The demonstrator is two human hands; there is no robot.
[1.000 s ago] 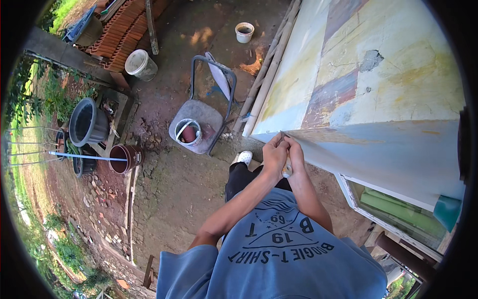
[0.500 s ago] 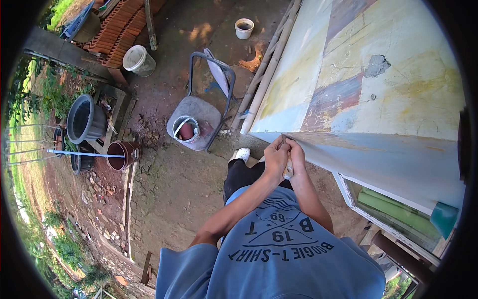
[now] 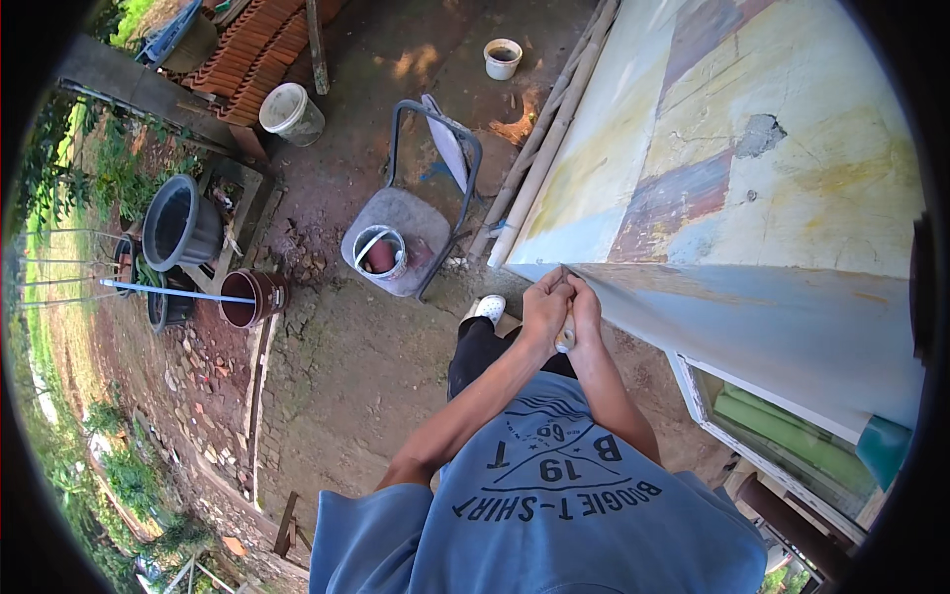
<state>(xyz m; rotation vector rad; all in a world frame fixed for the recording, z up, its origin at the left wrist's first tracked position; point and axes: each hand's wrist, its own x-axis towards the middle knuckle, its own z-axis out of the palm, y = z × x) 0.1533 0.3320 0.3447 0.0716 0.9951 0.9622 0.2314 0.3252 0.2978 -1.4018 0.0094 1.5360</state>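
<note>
Both fists meet at the corner edge of a painted wall (image 3: 683, 223). My left hand (image 3: 542, 315) is closed, its fingers bunched against those of my right hand (image 3: 586, 309), also closed. Between the palms shows the pale, rounded butt of a hand tool's handle (image 3: 565, 340), pointing back toward my body. Fingers cover its working end, so its kind cannot be told; a small dark tip seems to touch the wall edge. Along that edge runs a bare brownish strip above a pale blue face. Yellow, white and purple-brown patches and a chipped grey spot mark the wall.
A padded chair (image 3: 408, 211) bears a paint bucket (image 3: 380, 253) ahead-left. Bamboo poles (image 3: 539, 139) lie along the wall. White pails (image 3: 503, 59), planters (image 3: 180, 226) and stacked roof tiles (image 3: 247, 59) stand farther off. A window frame (image 3: 727, 426) sits to the right.
The view has turned slightly, so the chair, buckets and planters appear a little farther right. My hands keep their grip at the wall edge, with only a slight shift.
</note>
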